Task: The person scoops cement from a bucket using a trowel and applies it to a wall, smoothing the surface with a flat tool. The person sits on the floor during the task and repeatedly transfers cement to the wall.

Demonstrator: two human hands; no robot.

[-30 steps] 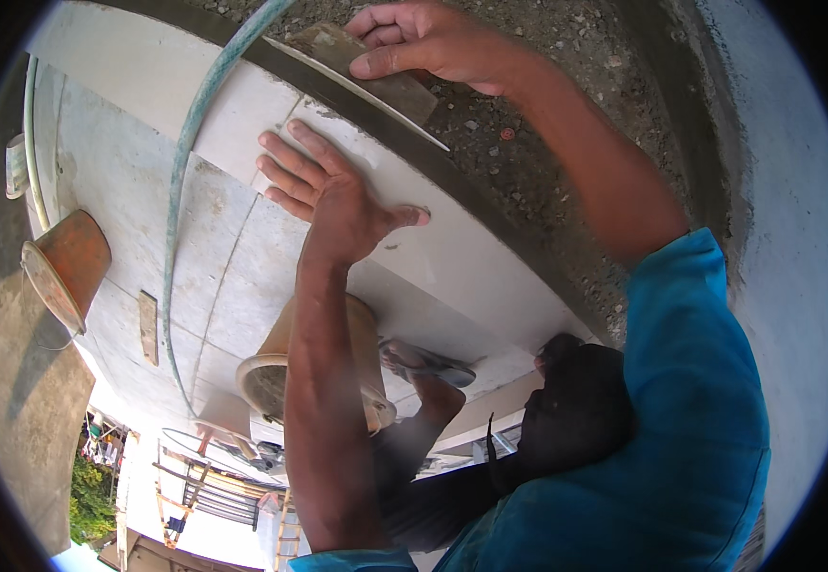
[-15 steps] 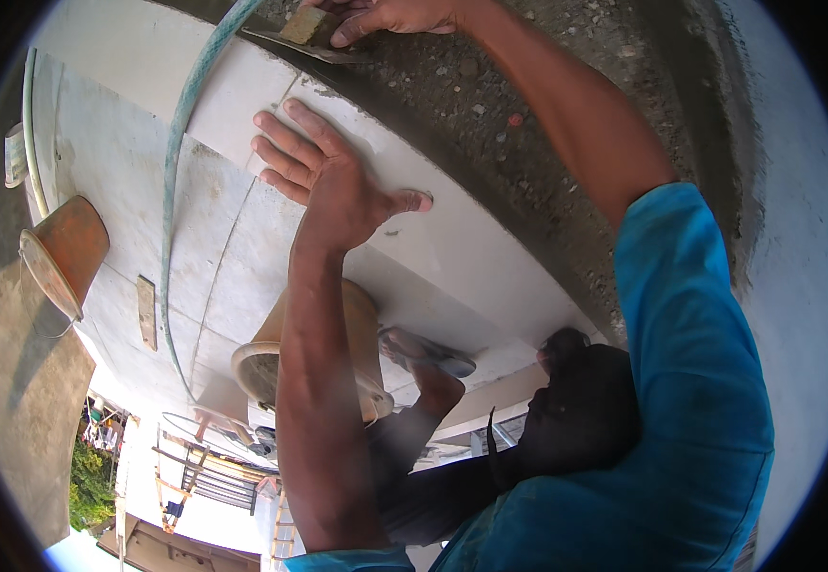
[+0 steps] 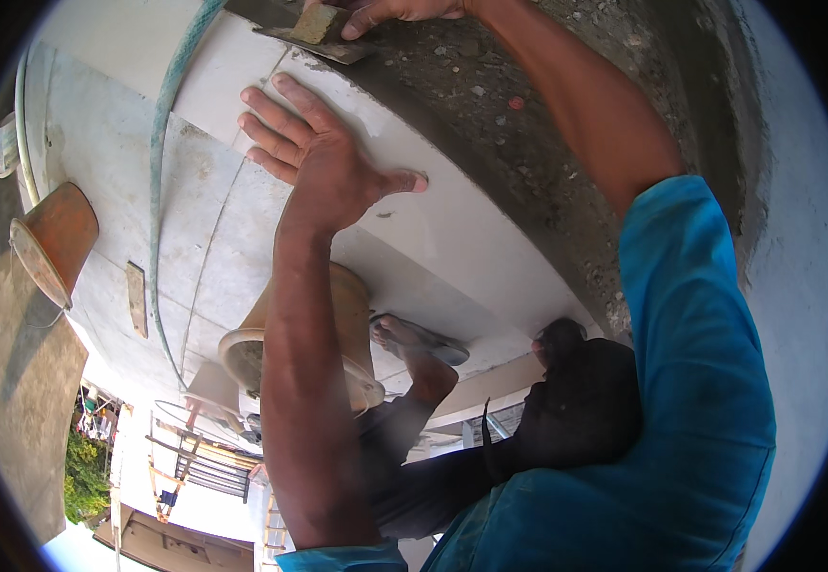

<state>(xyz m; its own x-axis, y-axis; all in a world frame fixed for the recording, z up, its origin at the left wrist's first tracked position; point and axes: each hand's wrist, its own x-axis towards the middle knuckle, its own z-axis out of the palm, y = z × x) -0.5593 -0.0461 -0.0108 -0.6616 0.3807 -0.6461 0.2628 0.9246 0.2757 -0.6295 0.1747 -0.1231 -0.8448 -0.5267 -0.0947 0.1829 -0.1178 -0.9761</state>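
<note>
- Clock bearings from frame centre.
- Left hand (image 3: 323, 167): 11 o'clock, palm down, fingers and thumb spread wide, flat on the long smooth white slab (image 3: 452, 229). Grasping nothing.
- Right hand (image 3: 404, 10): 12 o'clock, cropped by top edge. Thumb against the flat grey plate tool with tan block on top (image 3: 328, 45); holding it, rest of the grip out of sight.
- Tool: 11 o'clock, at the slab's upper edge, where slab meets the dark grey smooth band (image 3: 452, 138).
- Brown stony soil (image 3: 519, 114): 1 o'clock, beyond the band.
- Faded green hose (image 3: 159, 133): 10 o'clock, running down across the pale panelled surface (image 3: 209, 195).
- Tan round bucket (image 3: 345, 296): just off centre toward 8 o'clock, partly behind left forearm.
- Person's foot in dark sandal (image 3: 419, 343): 6 o'clock of centre, near that bucket.
- Orange-brown bucket (image 3: 63, 234): 9 o'clock, wire handle hanging.
- Thin flat grey-brown strip (image 3: 137, 298): 9 o'clock, between orange-brown bucket and hose.
- Whitish wall (image 3: 800, 257): 3 o'clock.
</note>
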